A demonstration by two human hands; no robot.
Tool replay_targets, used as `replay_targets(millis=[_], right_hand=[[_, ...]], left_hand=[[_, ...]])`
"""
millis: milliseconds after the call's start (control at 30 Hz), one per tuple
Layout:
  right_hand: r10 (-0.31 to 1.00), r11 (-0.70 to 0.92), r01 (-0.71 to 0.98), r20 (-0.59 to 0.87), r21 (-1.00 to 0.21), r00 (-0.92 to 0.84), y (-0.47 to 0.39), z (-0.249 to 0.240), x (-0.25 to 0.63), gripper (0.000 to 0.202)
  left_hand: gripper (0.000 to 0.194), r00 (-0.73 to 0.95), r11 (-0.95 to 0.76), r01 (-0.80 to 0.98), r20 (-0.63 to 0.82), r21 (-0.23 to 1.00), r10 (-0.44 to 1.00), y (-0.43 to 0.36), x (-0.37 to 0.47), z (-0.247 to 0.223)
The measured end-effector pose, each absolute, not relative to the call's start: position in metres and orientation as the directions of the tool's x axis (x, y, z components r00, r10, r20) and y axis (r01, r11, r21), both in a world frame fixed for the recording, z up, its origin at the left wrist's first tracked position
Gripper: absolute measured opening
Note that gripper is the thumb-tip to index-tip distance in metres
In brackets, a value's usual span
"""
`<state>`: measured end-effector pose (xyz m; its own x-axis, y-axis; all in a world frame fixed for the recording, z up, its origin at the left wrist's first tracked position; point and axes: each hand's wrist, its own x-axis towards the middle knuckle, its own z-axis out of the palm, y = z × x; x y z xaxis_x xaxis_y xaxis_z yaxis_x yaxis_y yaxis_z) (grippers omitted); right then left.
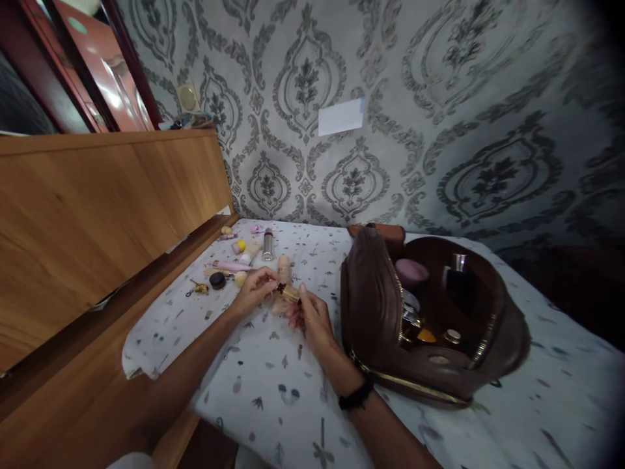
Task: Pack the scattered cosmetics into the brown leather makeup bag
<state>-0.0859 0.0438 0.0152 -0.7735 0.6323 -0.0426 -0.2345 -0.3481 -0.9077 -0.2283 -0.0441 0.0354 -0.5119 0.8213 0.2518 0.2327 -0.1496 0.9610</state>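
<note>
Between both hands is a small gold tube with a dark end. My right hand grips its gold part, and my left hand pinches the dark end at its left. Just behind the hands stands a beige bottle, partly hidden. To the left lie a black round jar, a small gold item and a pink tube. A silver cylinder is farther back. At the right sits an open brown leather bag with a dark bottle and a pink oval item inside.
A white patterned cloth covers the surface under the items. Along the left runs a wooden panel. Behind is a patterned wall with a white paper. A brown case lies behind the bag.
</note>
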Motion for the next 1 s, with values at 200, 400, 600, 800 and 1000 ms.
replay_targets(millis=[200, 400, 600, 800, 1000], right_hand=[[0.586, -0.344, -0.237, -0.01, -0.908, -0.81, 0.045, 0.014, -0.087, 0.062], [0.546, -0.374, -0.238, -0.005, -0.896, -0.838, 0.045, 0.015, -0.087, 0.056], [0.506, -0.291, -0.206, 0.033, -0.934, -0.862, 0.044, 0.014, -0.087, 0.049], [0.49, -0.238, -0.174, 0.037, -0.955, -0.871, 0.044, 0.013, -0.085, 0.054], [0.479, -0.244, -0.168, 0.032, -0.955, -0.877, 0.043, 0.015, -0.084, 0.056]], left_hand=[[0.045, -0.54, -0.159, 0.228, 0.26, 0.961, 0.8, -0.044, -0.23, 0.04], [0.045, -0.576, -0.166, 0.215, 0.263, 0.962, 0.774, -0.045, -0.235, 0.037], [0.046, -0.582, -0.171, 0.21, 0.264, 0.963, 0.769, -0.046, -0.24, 0.032], [0.043, -0.573, -0.18, 0.219, 0.275, 0.959, 0.772, -0.046, -0.239, 0.03], [0.045, -0.579, -0.168, 0.236, 0.277, 0.957, 0.766, -0.047, -0.237, 0.032]])
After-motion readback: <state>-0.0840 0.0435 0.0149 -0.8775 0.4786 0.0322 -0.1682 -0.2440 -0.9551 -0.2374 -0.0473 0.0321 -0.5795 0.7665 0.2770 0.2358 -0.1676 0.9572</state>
